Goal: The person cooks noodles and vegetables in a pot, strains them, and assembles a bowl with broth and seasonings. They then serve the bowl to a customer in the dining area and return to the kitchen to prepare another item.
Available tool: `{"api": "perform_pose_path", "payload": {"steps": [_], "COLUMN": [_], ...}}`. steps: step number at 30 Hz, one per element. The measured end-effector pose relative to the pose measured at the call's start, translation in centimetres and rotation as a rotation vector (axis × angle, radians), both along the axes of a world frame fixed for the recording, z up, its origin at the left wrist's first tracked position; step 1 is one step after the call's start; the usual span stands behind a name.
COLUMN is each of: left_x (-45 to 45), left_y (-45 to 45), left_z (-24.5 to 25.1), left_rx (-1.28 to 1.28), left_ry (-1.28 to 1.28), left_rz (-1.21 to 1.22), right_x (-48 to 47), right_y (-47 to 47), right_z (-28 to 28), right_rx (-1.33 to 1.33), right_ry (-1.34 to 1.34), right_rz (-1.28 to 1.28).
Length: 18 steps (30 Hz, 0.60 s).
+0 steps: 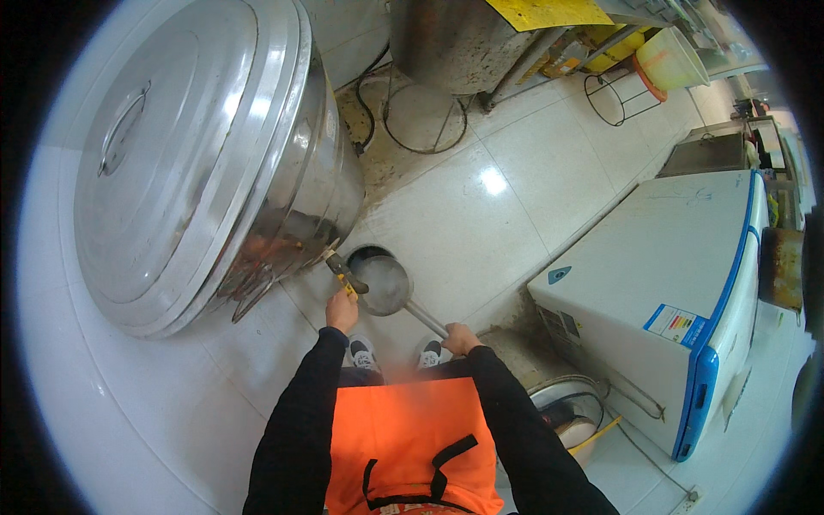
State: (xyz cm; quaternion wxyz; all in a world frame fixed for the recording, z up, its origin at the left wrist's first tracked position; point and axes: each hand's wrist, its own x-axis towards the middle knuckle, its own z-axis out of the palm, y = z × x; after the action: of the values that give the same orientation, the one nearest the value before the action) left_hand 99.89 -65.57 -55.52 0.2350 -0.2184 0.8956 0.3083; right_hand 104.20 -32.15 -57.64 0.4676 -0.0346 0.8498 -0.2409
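My left hand (342, 311) is closed on a yellow lever handle (347, 285) of a valve that sticks out low on the side of a large lidded steel vessel (309, 193). In my right hand (461, 339) is the handle of a metal ladle (384, 286), a deep round scoop. The ladle's bowl lies right beside the valve, under or close to its dark outlet; which, I cannot tell. Its inside looks pale and hazy. Behind the bowl shows a dark round opening (370, 253), partly hidden.
A white chest freezer (644, 244) with blue trim stands at the right. Beside it are a metal pot (566, 390) and a cable. Ahead are a steel drum (450, 51), a wire ring stand (425, 149) and a pale green plastic bucket (674, 59). The floor is tiled.
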Motion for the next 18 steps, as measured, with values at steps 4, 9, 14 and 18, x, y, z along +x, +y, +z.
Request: {"api": "perform_pose_path", "payload": {"steps": [4, 9, 14, 18], "left_x": [-0.2, -0.6, -1.7, -2.0], "left_y": [0.3, 0.5, 1.0, 0.6], "left_z": [0.2, 1.4, 2.4, 2.1], "left_rx": [-0.025, -0.032, -0.086, -0.099], "left_ry": [0.007, -0.022, -0.041, 0.010], "left_rz": [0.003, 0.026, 0.000, 0.038], "right_x": [0.0, -0.2, -0.4, -0.4], "right_y": [0.0, 0.0, -0.1, -0.2], "right_z": [0.2, 0.6, 0.9, 2.0], "right_rx": [-0.007, -0.018, -0.020, -0.005], "right_ry": [-0.011, -0.042, -0.088, -0.029], "right_rz": [-0.025, -0.035, -0.038, 0.006]}}
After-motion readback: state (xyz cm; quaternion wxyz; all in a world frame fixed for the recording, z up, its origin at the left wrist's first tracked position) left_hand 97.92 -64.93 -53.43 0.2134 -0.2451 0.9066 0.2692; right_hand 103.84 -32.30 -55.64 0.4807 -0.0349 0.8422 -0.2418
